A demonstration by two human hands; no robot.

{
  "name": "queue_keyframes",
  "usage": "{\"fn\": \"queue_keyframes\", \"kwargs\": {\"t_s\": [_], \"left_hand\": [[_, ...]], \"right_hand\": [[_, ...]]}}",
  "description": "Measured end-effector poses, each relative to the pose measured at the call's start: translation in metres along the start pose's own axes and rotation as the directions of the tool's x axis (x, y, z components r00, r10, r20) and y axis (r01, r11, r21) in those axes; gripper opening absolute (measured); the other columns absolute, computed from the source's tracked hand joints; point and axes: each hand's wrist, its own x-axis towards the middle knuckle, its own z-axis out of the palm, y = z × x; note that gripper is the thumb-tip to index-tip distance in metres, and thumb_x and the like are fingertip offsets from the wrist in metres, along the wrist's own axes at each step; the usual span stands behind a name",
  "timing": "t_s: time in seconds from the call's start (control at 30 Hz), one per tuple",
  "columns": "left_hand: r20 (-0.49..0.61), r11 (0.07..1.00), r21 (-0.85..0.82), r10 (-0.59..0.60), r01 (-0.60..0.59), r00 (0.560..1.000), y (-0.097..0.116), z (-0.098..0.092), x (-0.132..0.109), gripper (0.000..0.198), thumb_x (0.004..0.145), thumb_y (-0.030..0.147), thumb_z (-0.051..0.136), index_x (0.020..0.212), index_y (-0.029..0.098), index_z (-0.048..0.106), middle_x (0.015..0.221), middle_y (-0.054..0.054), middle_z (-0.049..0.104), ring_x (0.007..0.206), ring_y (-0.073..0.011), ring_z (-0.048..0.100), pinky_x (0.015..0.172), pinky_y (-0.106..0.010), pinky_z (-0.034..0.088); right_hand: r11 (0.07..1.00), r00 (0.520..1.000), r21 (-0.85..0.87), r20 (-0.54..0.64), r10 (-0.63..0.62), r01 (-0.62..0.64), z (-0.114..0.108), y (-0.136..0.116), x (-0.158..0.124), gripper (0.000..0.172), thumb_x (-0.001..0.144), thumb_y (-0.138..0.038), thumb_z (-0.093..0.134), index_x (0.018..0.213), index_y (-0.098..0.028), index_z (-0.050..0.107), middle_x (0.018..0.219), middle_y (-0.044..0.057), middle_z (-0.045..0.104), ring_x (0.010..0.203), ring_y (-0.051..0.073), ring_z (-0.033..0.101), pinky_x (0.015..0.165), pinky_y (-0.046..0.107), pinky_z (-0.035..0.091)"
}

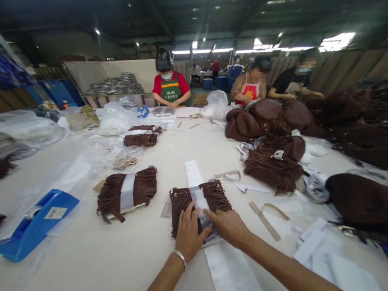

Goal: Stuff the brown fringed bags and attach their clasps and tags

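At the bottom centre, a white strip (228, 272) runs up the bench (133, 270) and passes under a brown fringed bag (178, 202), which lies just below the middle of the frame with a pale band across its front. Both hands are on this bag: the left hand (187, 232), a bracelet at its wrist, is laid flat with fingers extended and thumb out; the right hand (232, 226) has its fingers partly curled, thumb towards the band, and I cannot tell whether it pinches anything.

Loose white sheets (332, 260) lie at lower right, and tan strips (265, 221) beside the right forearm. A blue tape dispenser (46, 219) sits at lower left. Left of centre is a second, banded fringed bag (145, 187); right of centre, another fringed bag (273, 165) crowds the bench with crumpled wrapping.

Farther up, a banded fringed bundle (141, 139) lies near clear plastic bags (20, 128) at upper left, while a heap of brown bags (366, 119) blocks the right side. Beyond, a co-worker in a green apron (171, 93) faces the bench, with two more people at upper right.
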Motion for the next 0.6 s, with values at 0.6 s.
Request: {"fn": "queue_keyframes", "kwargs": {"t_s": [0.6], "left_hand": [[0.17, 0.509, -0.629, -0.647, 0.587, 0.743, 0.015, -0.024, -0.069, 0.05, 0.081, 0.068, 0.049, 0.077, 0.021, 0.063, 0.077, -0.007, 0.065, 0.074, -0.0217, 0.062, 0.072, -0.032, 0.051]], "right_hand": [[0.984, 0.984, 0.145, -0.16, -0.079, 0.102, -0.032, 0.068, 0.122, 0.042, 0.098, -0.047, 0.04, 0.124, -0.018, 0.058, 0.115, 0.012, 0.063, 0.113, 0.023, 0.054, 0.096, 0.032, 0.038]]}}
